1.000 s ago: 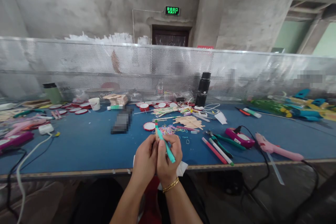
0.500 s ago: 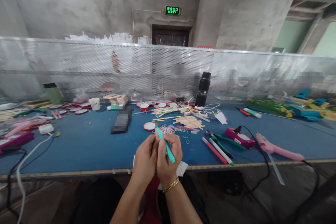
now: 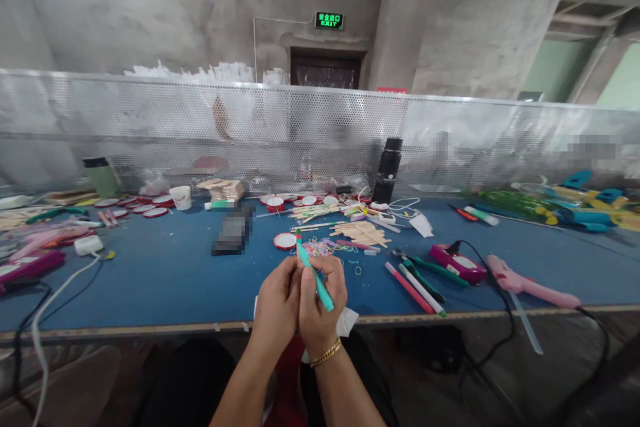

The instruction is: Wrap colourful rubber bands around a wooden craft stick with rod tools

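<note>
My right hand point(image 3: 323, 293) is closed round a turquoise marker point(image 3: 318, 279), which slants with its upper end against a wooden stick point(image 3: 299, 240). Red and green colour shows at the top of the stick. My left hand point(image 3: 275, 300) is closed on the stick's lower part, pressed against my right hand. Just beyond my hands lie a pile of small coloured rubber bands point(image 3: 320, 247) and a round white piece with a red rim point(image 3: 285, 241). A white paper point(image 3: 347, 321) shows partly beneath my right hand.
Wooden sticks point(image 3: 363, 233) lie behind the bands. To the right are a red marker point(image 3: 409, 288), pliers point(image 3: 425, 273), a purple device point(image 3: 457, 263) and a pink glue gun point(image 3: 530, 283). A phone point(image 3: 233, 230) lies left; a black bottle point(image 3: 387, 172) stands at the back.
</note>
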